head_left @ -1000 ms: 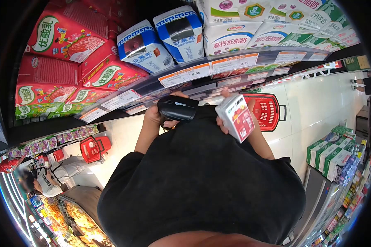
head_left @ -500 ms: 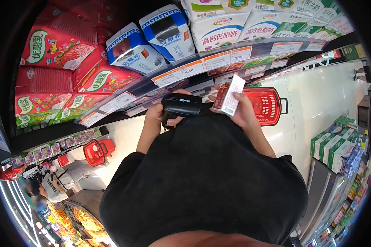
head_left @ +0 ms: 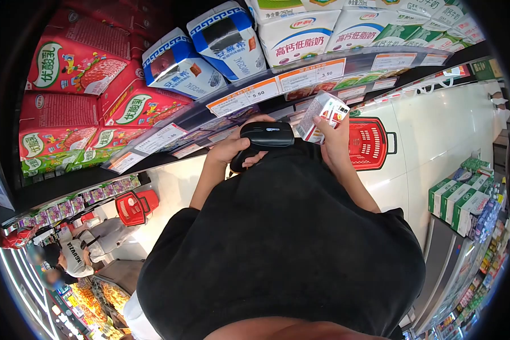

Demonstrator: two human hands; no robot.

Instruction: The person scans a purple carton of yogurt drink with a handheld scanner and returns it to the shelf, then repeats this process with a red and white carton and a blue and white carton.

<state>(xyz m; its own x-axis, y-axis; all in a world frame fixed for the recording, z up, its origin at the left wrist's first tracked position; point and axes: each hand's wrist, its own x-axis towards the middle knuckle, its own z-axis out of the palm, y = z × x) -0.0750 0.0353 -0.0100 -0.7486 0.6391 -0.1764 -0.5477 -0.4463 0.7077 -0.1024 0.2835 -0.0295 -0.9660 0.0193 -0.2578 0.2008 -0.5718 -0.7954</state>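
Note:
My left hand (head_left: 226,152) is wrapped round the grip of a black handheld barcode scanner (head_left: 266,134). The scanner's head points right, toward a small boxed carton (head_left: 313,118) pinched in my right hand (head_left: 337,139). White and grey printed faces of the carton, with red pictures, are turned up to me. A narrow gap separates scanner and carton. Both are just in front of my black shirt, below the shelf edge with price tags (head_left: 311,75). My right thumb lies across the carton; some fingers behind it are hidden.
Red yogurt drink packs (head_left: 76,68), blue-and-white cartons (head_left: 226,42) and white milk packs (head_left: 294,37) fill the shelf ahead. A red shopping basket (head_left: 374,144) lies on the floor at right, another basket (head_left: 133,208) at left. Green-and-white boxes (head_left: 459,198) are stacked at right. People stand at lower left.
The scanner has shifted right and slightly up, closer to the carton. My right hand has turned the carton, so a different printed face shows. A person at lower left has moved.

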